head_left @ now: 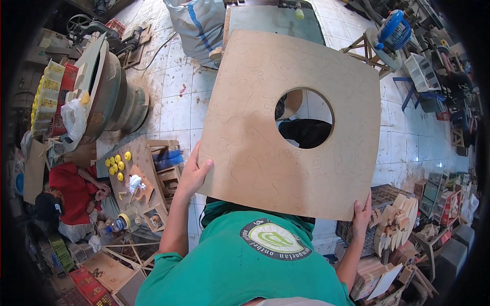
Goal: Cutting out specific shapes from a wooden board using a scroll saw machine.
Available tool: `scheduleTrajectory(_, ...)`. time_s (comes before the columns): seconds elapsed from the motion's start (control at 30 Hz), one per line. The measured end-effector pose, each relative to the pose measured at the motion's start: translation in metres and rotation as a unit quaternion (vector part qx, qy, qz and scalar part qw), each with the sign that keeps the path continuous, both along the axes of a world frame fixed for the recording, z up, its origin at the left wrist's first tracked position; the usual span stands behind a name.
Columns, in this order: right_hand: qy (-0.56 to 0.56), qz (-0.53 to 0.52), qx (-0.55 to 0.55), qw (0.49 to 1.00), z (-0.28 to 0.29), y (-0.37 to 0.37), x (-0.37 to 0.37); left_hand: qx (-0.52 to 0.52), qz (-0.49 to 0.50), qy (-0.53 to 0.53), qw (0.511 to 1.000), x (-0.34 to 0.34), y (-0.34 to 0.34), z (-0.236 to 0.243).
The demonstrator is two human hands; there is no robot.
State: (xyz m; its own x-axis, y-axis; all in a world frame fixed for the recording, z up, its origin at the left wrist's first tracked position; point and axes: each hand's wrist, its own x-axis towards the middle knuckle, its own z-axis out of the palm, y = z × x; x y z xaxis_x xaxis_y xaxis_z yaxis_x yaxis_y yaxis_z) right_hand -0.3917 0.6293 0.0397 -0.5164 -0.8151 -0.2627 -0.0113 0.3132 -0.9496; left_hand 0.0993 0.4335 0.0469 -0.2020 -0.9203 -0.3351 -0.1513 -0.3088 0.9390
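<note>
A large square board (245,148), tan like fibreboard, spans the space in front of my body. Thin curving lines are drawn or cut over its face, and a big round hole goes through its right half. At the board's left edge, near its lower corner, my left hand (194,174) grips with the thumb on top and the fingers beneath. My right hand (362,213) holds the lower right corner the same way. Through the hole I see white floor tile and something dark. The undersides of both hands are hidden by the board.
A machine table (265,23) stands beyond the board, beside a white sack (196,30). To the right are a blue fan (395,30) and a dark crate (385,196) with cut wood pieces. A person in red (76,191) sits left by a workbench (135,163) with yellow round pieces.
</note>
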Motion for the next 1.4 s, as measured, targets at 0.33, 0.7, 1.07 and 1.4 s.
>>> scheduleTrajectory(0.33,-0.001,0.011,-0.003,1.000,0.001,-0.011,-0.014,-0.009,-0.002,0.013,1.000,-0.008,-0.003,-0.001)
scheduleTrajectory(0.7,-0.040,0.029,-0.014,0.999,0.003,-0.022,-0.042,-0.087,-0.027,-0.181,0.979,-0.023,0.000,0.004)
scheduleTrajectory(1.07,-0.048,0.027,-0.005,0.998,0.007,-0.037,-0.046,-0.088,-0.024,-0.219,0.972,-0.029,-0.004,-0.003)
scheduleTrajectory(1.4,-0.053,0.027,-0.004,0.998,0.000,-0.036,-0.046,-0.085,-0.025,-0.221,0.971,-0.030,-0.007,-0.003)
